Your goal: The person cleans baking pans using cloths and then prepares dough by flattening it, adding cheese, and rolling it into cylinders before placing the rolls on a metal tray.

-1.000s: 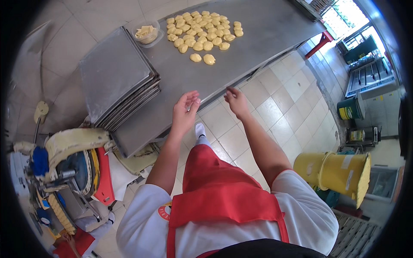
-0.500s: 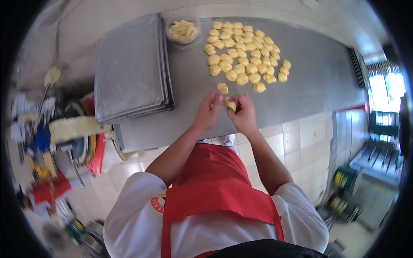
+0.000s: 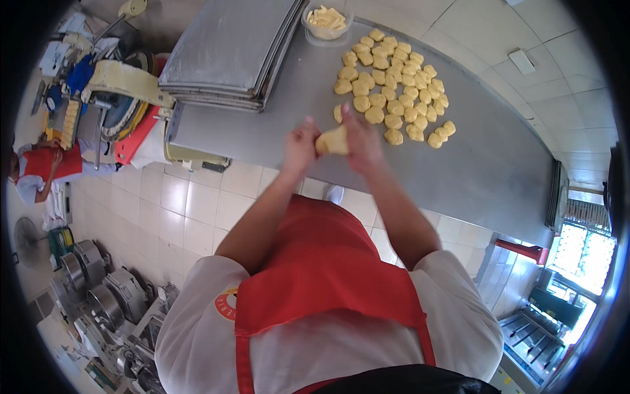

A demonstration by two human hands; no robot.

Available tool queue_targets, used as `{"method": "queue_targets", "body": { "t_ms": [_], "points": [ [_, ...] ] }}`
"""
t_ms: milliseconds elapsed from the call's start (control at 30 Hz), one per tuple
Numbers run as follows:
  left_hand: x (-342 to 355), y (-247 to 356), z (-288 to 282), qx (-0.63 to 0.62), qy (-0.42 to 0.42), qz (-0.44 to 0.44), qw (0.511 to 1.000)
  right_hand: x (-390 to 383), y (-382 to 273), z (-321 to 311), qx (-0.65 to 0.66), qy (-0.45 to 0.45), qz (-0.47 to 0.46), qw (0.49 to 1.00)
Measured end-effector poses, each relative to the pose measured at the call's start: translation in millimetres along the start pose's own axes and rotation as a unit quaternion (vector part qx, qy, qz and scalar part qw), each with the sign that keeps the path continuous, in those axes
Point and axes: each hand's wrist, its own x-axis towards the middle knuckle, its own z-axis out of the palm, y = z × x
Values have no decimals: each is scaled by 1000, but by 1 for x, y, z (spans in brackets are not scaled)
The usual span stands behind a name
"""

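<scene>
Between my two hands, over the near edge of the steel table (image 3: 289,121), a pale yellow piece of dough (image 3: 333,142) is stretched out flat. My left hand (image 3: 300,148) has its fingers closed on the dough's left end. At the other end my right hand (image 3: 364,143) grips the dough, slightly blurred by motion. Just beyond, one dough ball (image 3: 338,113) is partly covered by my right hand. Farther off, several rows of dough balls (image 3: 392,84) lie grouped on the steel.
A stack of grey baking trays (image 3: 226,49) sits at the table's left. Behind it stands a clear tub (image 3: 326,31) of pale strips. A machine with a red side (image 3: 139,134) adjoins the left end. Another person (image 3: 49,161) in a red apron is at far left.
The dough in my hands has gone from a small folded lump to a wider, stretched piece. My hands have moved slightly apart. The whole view has turned and shifted.
</scene>
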Motion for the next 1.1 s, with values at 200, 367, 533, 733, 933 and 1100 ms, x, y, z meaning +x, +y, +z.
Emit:
{"method": "queue_targets", "body": {
  "t_ms": [200,367,533,733,933,1100],
  "points": [
    [-5,-31,-120,-35,77,50,995,-104,-173,-31,-184,181,-762,594],
    [-24,-49,-111,225,-1,190,956,-40,84,-15,-486,55,-503,712],
    [-14,-52,-115,403,-64,364,837,-63,170,42,-539,-109,-125,826],
    [3,-69,-104,634,-160,421,629,-17,148,24,-751,-14,-208,627],
    [-22,-62,-145,719,-221,357,554,-44,174,25,-773,-18,-151,616],
    [-52,-47,-124,637,-312,287,644,-108,174,-24,-567,67,-291,768]
  ]
}}
